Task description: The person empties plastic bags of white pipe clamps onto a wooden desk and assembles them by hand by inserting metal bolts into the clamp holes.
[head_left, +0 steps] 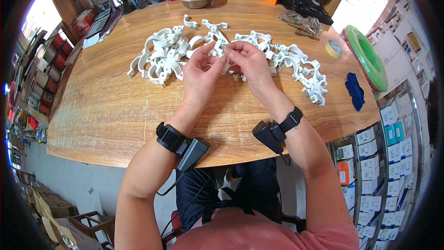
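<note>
White plastic clamps [171, 55] lie heaped on the surface [115, 115], left of the left grip [200, 73], beyond it, and right of the right grip [253, 67]; both pinch fingertips together on a small piece [226, 59] too hidden to identify.

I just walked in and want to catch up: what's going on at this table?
A person at the wooden table has the left hand and right hand close together, fingertips around something too small to make out. White plastic clamps lie in a pile on the left and another on the right, where some carry metal screws. A blue cloth lies near the right edge.
</note>
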### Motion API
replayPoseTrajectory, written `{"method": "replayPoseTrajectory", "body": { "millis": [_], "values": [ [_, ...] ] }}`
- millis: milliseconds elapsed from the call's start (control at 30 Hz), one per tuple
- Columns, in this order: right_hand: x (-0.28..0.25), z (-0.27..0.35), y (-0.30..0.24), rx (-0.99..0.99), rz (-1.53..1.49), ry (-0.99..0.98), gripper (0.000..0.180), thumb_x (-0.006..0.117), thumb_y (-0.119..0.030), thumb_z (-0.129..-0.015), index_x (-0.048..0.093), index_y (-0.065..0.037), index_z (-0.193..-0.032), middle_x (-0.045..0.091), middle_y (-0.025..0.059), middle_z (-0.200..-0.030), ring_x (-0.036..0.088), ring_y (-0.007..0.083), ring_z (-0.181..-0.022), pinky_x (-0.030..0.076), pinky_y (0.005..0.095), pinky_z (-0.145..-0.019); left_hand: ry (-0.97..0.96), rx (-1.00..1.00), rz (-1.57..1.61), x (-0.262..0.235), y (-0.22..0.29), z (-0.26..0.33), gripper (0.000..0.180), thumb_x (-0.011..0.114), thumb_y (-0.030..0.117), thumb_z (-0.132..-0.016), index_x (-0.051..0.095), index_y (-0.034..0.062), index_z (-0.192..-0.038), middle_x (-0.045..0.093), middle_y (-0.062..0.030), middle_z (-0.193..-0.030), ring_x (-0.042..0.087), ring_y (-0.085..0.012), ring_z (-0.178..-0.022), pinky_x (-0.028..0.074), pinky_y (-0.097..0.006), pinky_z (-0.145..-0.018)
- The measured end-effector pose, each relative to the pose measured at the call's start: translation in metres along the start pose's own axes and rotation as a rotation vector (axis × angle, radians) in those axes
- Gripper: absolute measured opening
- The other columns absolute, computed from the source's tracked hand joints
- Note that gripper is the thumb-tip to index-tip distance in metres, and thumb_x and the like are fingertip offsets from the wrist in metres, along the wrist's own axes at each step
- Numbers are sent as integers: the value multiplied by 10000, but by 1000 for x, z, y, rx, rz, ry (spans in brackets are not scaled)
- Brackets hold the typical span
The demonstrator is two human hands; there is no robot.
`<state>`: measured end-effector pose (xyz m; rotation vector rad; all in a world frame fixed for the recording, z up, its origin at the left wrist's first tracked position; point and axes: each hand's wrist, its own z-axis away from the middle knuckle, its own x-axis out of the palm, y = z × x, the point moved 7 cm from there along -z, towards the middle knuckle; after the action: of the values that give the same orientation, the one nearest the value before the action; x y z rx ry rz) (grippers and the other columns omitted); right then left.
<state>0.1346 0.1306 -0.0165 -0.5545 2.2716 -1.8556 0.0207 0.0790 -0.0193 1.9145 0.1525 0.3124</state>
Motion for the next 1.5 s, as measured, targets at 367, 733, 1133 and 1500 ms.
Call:
{"method": "replayPoseTrajectory", "body": {
  "millis": [367, 733, 1133, 1500],
  "values": [
    [-1, 0, 4, 19, 10, -7, 306, 520, -304, -839, 583, -15, -919, 587, 23, -773, 516, 75, -634, 422, 206, -541, -6, 7, -6, 2, 1, 0, 396, 600, 60, -759, 468, -35, -1120, 587, -48, -746, 556, -75, -677, 450, -189, -598],
    [-2, 0, 10, 86, -46, 1, 257, 548, -275, -824, 591, -31, -893, 578, 15, -766, 504, 72, -622, 416, 204, -525, 9, -9, -21, 0, 1, 0, 401, 609, 66, -753, 474, -31, -1118, 572, -34, -737, 536, -64, -659, 436, -184, -583],
    [-1, 2, 11, 158, -91, 3, 335, 490, -332, -857, 584, -16, -916, 568, 10, -757, 499, 70, -632, 406, 204, -526, 12, 11, -51, 0, 0, -1, 401, 609, 77, -755, 476, -35, -1116, 579, -39, -732, 532, -62, -652, 433, -183, -581],
    [0, 0, 6, 65, -26, 7, 205, 561, -225, -820, 609, -28, -852, 592, 19, -745, 517, 60, -618, 417, 202, -521, 19, 1, -38, -1, -1, -1, 402, 614, 79, -745, 483, -31, -1109, 586, -49, -737, 543, -69, -655, 439, -190, -585]
  ]
}}
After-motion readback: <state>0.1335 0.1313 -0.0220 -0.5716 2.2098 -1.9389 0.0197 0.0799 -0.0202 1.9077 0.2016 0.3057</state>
